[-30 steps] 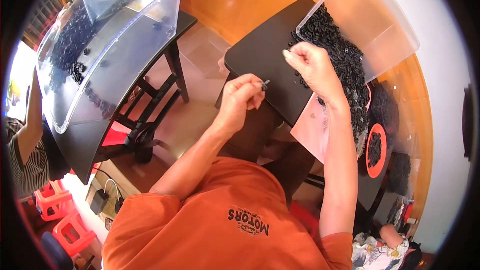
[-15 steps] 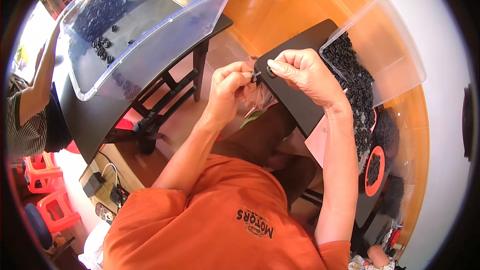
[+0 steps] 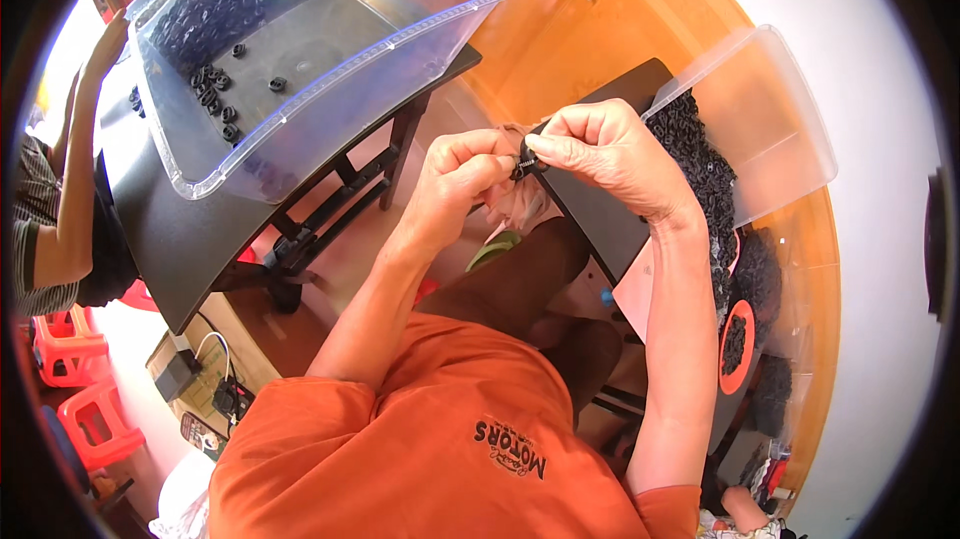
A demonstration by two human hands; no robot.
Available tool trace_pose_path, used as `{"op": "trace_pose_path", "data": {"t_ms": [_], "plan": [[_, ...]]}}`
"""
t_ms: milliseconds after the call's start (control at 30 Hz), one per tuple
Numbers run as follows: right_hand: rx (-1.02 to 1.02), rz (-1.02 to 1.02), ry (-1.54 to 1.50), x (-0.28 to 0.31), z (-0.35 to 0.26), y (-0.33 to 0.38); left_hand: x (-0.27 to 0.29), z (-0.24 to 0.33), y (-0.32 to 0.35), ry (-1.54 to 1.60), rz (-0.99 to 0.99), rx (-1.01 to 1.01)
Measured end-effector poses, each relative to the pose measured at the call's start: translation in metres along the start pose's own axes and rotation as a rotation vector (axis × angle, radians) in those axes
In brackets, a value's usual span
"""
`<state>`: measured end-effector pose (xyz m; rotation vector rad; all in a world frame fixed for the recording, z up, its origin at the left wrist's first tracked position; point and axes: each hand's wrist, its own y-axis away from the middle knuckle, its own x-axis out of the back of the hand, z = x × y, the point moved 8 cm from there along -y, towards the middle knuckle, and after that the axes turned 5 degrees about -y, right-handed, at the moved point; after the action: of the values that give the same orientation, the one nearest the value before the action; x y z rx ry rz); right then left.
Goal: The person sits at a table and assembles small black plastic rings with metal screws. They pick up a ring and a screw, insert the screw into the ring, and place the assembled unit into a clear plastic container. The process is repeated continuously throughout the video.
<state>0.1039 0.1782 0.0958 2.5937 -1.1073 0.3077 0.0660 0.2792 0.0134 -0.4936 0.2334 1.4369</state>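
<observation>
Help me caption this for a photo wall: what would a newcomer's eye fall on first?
The bright orange shirt fills the lower middle. Above it, near the centre, the left hand and right hand pinch small dark parts close together. At upper left, a large clear bin with black pieces inside stands on a dark table.

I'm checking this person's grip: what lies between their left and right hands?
The head view shows small black parts and a thin silvery piece between the left hand and the right hand.
</observation>
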Motion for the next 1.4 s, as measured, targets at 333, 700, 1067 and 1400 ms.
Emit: {"op": "trace_pose_path", "data": {"t_ms": [333,700,1067,1400], "plan": [[0.058,0.03,0.059,-0.011,-0.026,-0.003,0.007,0.021,0.006,-0.015,0.009,-0.048],[0.09,0.028,0.11,-0.018,-0.035,-0.007,0.015,0.038,0.012,-0.131,0.055,-0.079],[0.039,-0.02,-0.012,-0.006,-0.027,-0.001,0.012,0.033,0.007,-0.119,0.011,-0.068],[0.081,-0.001,0.011,-0.012,-0.028,-0.005,0.013,0.04,0.009,-0.186,0.023,-0.074]]}}
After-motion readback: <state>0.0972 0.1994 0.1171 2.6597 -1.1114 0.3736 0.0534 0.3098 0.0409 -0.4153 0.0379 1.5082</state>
